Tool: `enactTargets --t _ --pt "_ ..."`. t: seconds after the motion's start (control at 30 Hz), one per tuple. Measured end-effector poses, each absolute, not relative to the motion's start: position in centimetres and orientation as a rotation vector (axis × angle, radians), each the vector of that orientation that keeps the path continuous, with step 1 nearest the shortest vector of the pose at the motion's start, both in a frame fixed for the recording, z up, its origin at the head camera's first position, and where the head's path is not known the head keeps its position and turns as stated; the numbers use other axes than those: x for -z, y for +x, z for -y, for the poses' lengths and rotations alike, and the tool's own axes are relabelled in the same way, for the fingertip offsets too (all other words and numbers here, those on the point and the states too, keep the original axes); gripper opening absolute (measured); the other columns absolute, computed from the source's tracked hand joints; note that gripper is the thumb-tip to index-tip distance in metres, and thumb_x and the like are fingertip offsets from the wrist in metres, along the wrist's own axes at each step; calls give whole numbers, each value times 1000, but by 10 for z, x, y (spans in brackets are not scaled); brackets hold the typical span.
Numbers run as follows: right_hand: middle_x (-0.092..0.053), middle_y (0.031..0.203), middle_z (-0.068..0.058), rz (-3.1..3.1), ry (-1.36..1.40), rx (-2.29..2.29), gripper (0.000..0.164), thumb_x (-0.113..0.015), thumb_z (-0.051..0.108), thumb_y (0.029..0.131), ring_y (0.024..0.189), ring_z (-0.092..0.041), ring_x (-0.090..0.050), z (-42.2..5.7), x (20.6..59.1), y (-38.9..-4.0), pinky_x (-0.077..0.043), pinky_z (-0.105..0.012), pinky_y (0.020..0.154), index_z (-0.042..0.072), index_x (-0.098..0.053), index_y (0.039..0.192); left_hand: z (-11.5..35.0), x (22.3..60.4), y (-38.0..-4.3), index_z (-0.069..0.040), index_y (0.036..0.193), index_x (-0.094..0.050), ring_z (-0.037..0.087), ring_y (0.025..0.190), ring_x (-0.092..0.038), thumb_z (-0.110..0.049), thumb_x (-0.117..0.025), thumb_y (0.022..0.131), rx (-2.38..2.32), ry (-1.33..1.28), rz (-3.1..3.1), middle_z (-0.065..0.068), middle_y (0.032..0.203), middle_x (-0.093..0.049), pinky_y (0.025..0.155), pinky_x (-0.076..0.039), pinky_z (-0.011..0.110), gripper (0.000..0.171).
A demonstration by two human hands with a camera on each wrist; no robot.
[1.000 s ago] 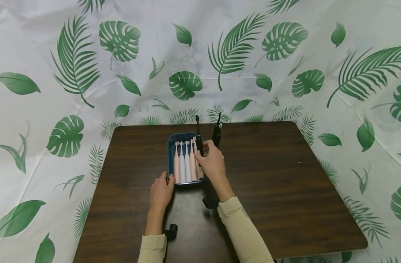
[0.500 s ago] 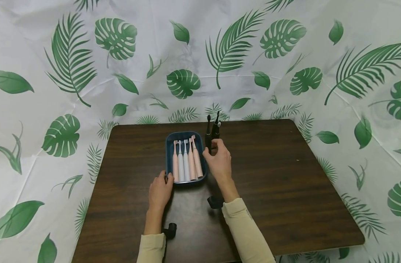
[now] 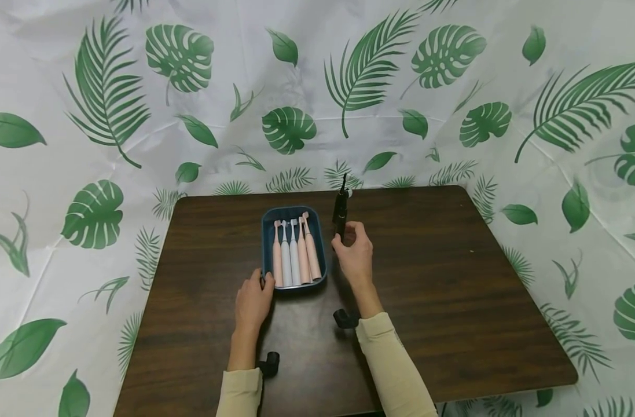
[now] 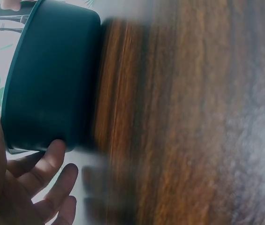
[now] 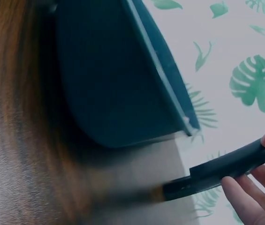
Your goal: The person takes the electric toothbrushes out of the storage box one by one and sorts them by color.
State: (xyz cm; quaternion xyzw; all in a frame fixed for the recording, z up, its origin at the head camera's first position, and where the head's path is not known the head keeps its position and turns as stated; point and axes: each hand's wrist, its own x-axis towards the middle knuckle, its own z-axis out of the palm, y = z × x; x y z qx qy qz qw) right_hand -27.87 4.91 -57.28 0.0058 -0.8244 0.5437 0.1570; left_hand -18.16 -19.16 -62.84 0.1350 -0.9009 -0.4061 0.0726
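Note:
A dark blue storage bin [image 3: 321, 243] stands on the table, holding several pink and white electric toothbrushes [image 3: 294, 258] with their heads up. My left hand [image 3: 253, 301] grips the bin's near left corner; in the left wrist view its fingers [image 4: 55, 150] touch the outer wall. To the right of the bin, my right hand [image 3: 355, 249] pinches an upright black electric toothbrush [image 5: 226, 168] between thumb and fingers. The lower end is close to the tabletop; whether it touches is unclear. Other black electric toothbrushes [image 3: 341, 202] stand just behind, partly overlapping it.
The dark wooden table [image 3: 452, 301] extends widely to the right and left. A white curtain with green leaves [image 3: 291, 130] hangs behind its far edge. Black camera mounts [image 3: 345, 318] sit at both wrists.
My right hand has carried the black electric toothbrush rightward from over the bin's right side to beside the other black ones. My left hand has stayed at the bin's corner.

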Motion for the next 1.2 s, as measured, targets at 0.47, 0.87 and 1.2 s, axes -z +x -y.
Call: enactTargets --t 0.47,0.87,1.2 --pt "-72 117 -17 2306 -40 -1634 30 -73 11 93 109 -34 -72 -56 591 -282 -58 -50 93 6 -64 121 193 627 -183 -5 126 -66 30 80 -59 -38 -48 109 1245 437 2750 10 83 -61 82 -48 50 41" --pt "-71 122 -18 2317 -109 -1710 30 -72 7 93 113 -34 -72 -60 607 -282 -60 -50 97 4 -64 122 192 628 -182 -2 127 -65 30 80 -59 -39 -47 108 1251 435 2733 10 83 -61 80 -46 50 45" --pt "-71 119 -19 2265 -87 -1719 30 -73 5 94 110 -36 -71 -60 617 -284 -59 -54 97 3 -63 122 192 628 -182 -6 120 -64 25 72 -56 -37 -47 109 1272 427 2730 6 77 -55 71 -41 40 37"
